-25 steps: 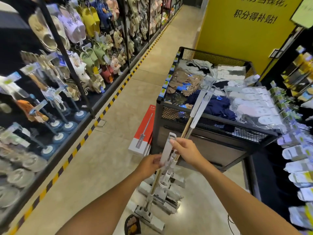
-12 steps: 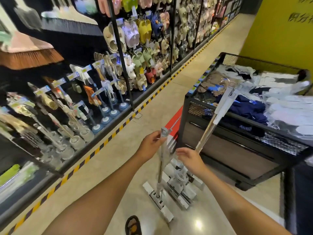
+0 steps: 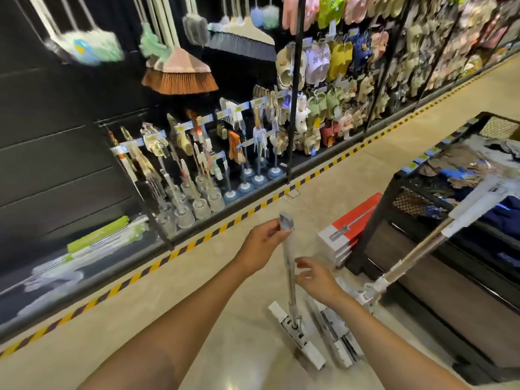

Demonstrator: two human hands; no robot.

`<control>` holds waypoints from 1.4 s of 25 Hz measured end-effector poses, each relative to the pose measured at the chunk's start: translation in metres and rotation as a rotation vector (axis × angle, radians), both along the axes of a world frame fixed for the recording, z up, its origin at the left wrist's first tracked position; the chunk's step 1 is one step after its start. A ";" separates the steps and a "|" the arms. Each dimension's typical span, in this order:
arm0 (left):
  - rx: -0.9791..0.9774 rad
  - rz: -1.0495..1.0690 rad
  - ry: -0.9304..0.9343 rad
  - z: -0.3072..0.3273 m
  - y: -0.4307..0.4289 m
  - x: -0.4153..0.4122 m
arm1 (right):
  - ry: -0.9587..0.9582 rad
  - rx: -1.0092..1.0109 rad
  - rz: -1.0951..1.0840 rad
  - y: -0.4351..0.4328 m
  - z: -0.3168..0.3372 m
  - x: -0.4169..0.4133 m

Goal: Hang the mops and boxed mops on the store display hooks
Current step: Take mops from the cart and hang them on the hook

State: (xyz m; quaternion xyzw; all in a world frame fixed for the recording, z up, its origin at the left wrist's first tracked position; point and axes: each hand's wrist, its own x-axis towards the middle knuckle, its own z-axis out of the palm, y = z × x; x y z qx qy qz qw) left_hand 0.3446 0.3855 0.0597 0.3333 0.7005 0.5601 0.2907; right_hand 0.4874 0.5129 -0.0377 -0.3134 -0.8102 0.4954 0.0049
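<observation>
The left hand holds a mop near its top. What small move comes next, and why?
Probably close the right hand on the mop: only the left hand grips it, at its top; the right hand is open beside the shaft, and the mop head is near the floor.

This is a shop aisle selling household goods. A black display wall (image 3: 70, 153) carries hooks with price tags (image 3: 183, 126), hung with brooms (image 3: 180, 71), many-coloured slippers (image 3: 332, 60) and cleaning brushes (image 3: 202, 175). A black wire bin (image 3: 399, 192) holds folded textiles, with labels along its rim. Red boxed mops (image 3: 351, 226) lie stacked on the floor beside it.
</observation>
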 end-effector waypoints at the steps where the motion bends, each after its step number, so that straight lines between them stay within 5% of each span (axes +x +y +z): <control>1: 0.014 0.017 0.018 0.007 -0.014 -0.006 | 0.007 0.004 0.013 -0.011 0.002 -0.010; 10: 0.093 0.170 0.152 0.055 -0.198 -0.090 | 0.135 -0.029 0.159 -0.183 0.039 -0.125; 24: 0.184 0.678 0.280 0.177 -0.518 -0.255 | 0.310 -0.100 0.692 -0.495 0.137 -0.368; 35: 0.245 0.953 0.394 0.268 -0.689 -0.429 | 0.655 -0.143 1.015 -0.684 0.229 -0.598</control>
